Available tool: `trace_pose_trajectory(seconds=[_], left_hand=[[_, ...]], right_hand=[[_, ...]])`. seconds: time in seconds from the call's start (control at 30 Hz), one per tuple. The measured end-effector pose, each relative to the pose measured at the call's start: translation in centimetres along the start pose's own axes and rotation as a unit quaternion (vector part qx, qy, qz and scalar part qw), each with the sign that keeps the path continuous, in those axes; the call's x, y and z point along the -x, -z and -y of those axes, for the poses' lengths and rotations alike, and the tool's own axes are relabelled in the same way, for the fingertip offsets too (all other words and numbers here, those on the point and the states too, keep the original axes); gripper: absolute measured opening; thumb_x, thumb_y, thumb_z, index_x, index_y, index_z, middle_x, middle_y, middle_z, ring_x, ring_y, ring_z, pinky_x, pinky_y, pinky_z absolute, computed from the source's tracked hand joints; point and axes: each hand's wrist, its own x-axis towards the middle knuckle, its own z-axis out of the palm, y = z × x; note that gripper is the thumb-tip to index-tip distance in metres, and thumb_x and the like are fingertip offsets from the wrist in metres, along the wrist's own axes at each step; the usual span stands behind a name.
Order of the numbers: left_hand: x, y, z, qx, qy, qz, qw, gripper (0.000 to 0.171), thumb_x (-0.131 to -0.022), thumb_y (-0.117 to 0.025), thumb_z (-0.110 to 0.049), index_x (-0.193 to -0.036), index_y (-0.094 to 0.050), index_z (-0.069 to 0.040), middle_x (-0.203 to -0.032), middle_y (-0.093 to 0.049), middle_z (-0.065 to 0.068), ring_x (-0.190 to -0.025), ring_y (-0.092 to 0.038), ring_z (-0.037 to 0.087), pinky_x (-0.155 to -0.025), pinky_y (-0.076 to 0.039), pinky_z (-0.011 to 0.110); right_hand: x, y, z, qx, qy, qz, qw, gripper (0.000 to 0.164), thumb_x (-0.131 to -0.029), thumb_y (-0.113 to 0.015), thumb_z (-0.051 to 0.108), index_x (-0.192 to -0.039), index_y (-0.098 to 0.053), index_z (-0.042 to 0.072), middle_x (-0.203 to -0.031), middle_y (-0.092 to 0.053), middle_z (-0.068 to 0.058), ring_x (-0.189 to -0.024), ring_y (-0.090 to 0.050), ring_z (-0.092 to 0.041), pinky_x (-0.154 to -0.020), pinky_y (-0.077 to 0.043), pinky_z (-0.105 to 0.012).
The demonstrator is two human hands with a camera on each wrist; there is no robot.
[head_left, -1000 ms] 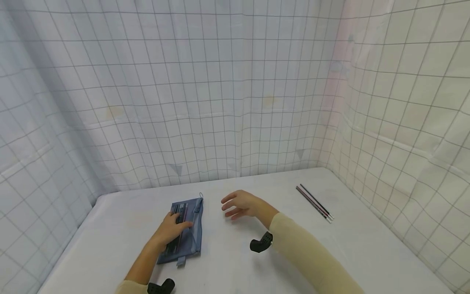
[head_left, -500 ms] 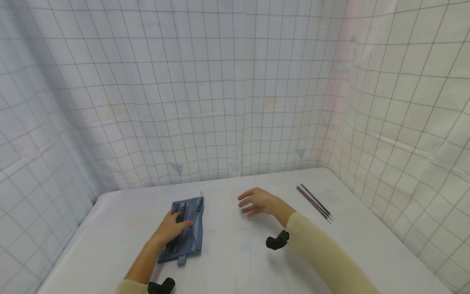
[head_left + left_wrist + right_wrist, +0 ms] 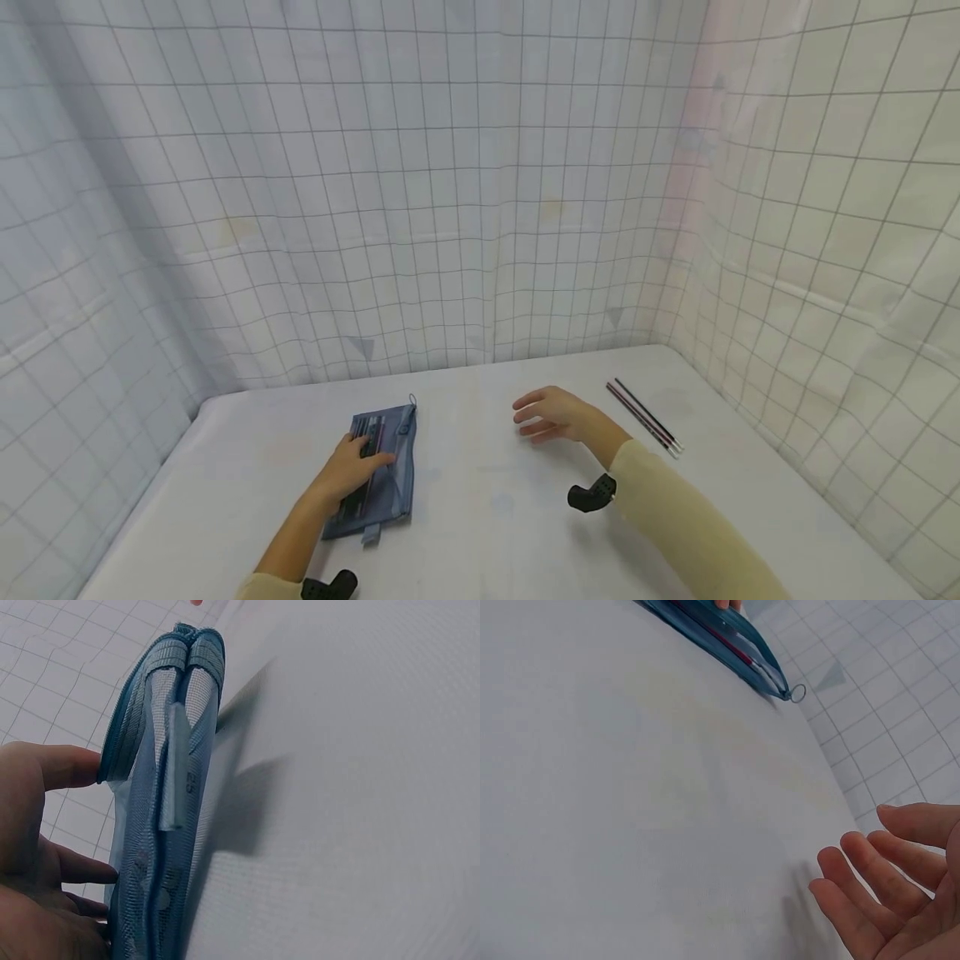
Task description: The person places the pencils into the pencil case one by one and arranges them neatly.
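My left hand [image 3: 347,471] rests on top of a blue mesh zip pencil case [image 3: 401,483] lying on the white table. Several dark, slim pencils [image 3: 378,432] show inside the case. In the left wrist view, the thumb and fingertips of the left hand [image 3: 37,855] touch the upper face of the pencil case [image 3: 157,825]. My right hand [image 3: 561,414] hovers over the table between the case and the loose pencils, holding nothing. Its fingers are loosely bent in the right wrist view, and the pencil case [image 3: 727,637] with its zip ring appears beyond.
A few loose slim pencils [image 3: 645,417] with pale ends lie side by side at the right of the white table [image 3: 465,533]. Grid-patterned white curtains [image 3: 450,208] hang behind the table and on both sides. A black device [image 3: 592,493] is strapped at the right wrist.
My right hand has moved right, away from the pencil case and towards the loose pencils. The left hand and the case stay where they were.
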Motion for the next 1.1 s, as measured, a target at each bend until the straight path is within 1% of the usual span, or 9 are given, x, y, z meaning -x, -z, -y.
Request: trace_pose_trajectory(seconds=[0.13, 0.3, 0.47, 0.63, 0.8, 0.93, 1.1], left_hand=[[0.0, -0.1, 0.0, -0.001, -0.003, -0.001, 1.0000, 0.082, -0.100, -0.063, -0.034, -0.150, -0.029, 0.022, -0.158, -0.006, 0.046, -0.144, -0.009, 0.064, -0.111, -0.021, 0.075], [-0.1, 0.0, 0.1, -0.013, -0.007, -0.004, 0.9999, 0.084, -0.100, -0.064, -0.038, -0.149, -0.030, 0.022, -0.157, -0.007, 0.047, -0.143, -0.011, 0.066, -0.110, -0.023, 0.076], [-0.1, 0.0, 0.2, -0.015, -0.007, -0.005, 0.9999, 0.085, -0.100, -0.064, -0.038, -0.149, -0.030, 0.022, -0.156, -0.008, 0.048, -0.143, -0.012, 0.066, -0.110, -0.024, 0.076], [-0.1, -0.1, 0.5, -0.007, -0.009, -0.007, 0.9999, 0.084, -0.100, -0.063, -0.037, -0.149, -0.029, 0.022, -0.157, -0.008, 0.047, -0.143, -0.011, 0.065, -0.111, -0.022, 0.075], [-0.1, -0.3, 0.5, -0.001, -0.010, -0.006, 0.9999, 0.082, -0.101, -0.062, -0.035, -0.151, -0.027, 0.021, -0.158, -0.006, 0.045, -0.144, -0.009, 0.065, -0.111, -0.020, 0.076], [-0.1, -0.4, 0.5, -0.002, -0.009, -0.007, 0.9999, 0.082, -0.101, -0.062, -0.035, -0.151, -0.028, 0.020, -0.158, -0.007, 0.046, -0.144, -0.010, 0.065, -0.111, -0.021, 0.076], [-0.1, -0.4, 0.5, -0.002, -0.007, -0.007, 0.9999, 0.082, -0.101, -0.062, -0.036, -0.150, -0.028, 0.021, -0.158, -0.007, 0.046, -0.143, -0.010, 0.066, -0.111, -0.021, 0.076]], right_hand=[[0.2, 1.2, -0.5, 0.002, 0.001, -0.012, 1.000, 0.036, -0.101, -0.065, 0.006, -0.135, -0.063, -0.004, -0.115, -0.072, -0.014, -0.099, -0.073, -0.029, -0.083, -0.061, -0.042], [0.3, 2.4, -1.0, 0.007, -0.003, -0.022, 1.000, 0.034, -0.101, -0.064, 0.004, -0.134, -0.064, -0.004, -0.117, -0.071, -0.015, -0.101, -0.072, -0.029, -0.084, -0.061, -0.042], [0.6, 3.4, -1.4, 0.022, -0.006, -0.038, 0.999, 0.036, -0.098, -0.069, 0.005, -0.133, -0.065, -0.002, -0.121, -0.069, -0.015, -0.100, -0.072, -0.028, -0.084, -0.060, -0.041], [1.0, 4.7, -1.4, 0.049, 0.000, -0.042, 0.998, 0.040, -0.096, -0.072, 0.008, -0.134, -0.065, -0.002, -0.126, -0.067, -0.015, -0.099, -0.072, -0.029, -0.083, -0.061, -0.042], [1.9, 6.2, -1.1, 0.052, 0.008, -0.043, 0.998, 0.046, -0.097, -0.071, 0.007, -0.139, -0.059, -0.005, -0.130, -0.066, -0.019, -0.105, -0.071, -0.034, -0.085, -0.060, -0.044], [2.3, 7.5, -1.5, 0.053, 0.008, -0.058, 0.997, 0.048, -0.097, -0.071, 0.007, -0.141, -0.057, -0.005, -0.131, -0.065, -0.021, -0.107, -0.070, -0.035, -0.086, -0.060, -0.044], [2.8, 8.8, -1.6, 0.052, -0.004, -0.085, 0.995, 0.048, -0.098, -0.070, 0.009, -0.141, -0.056, -0.006, -0.132, -0.063, -0.022, -0.104, -0.071, -0.033, -0.085, -0.060, -0.043]])
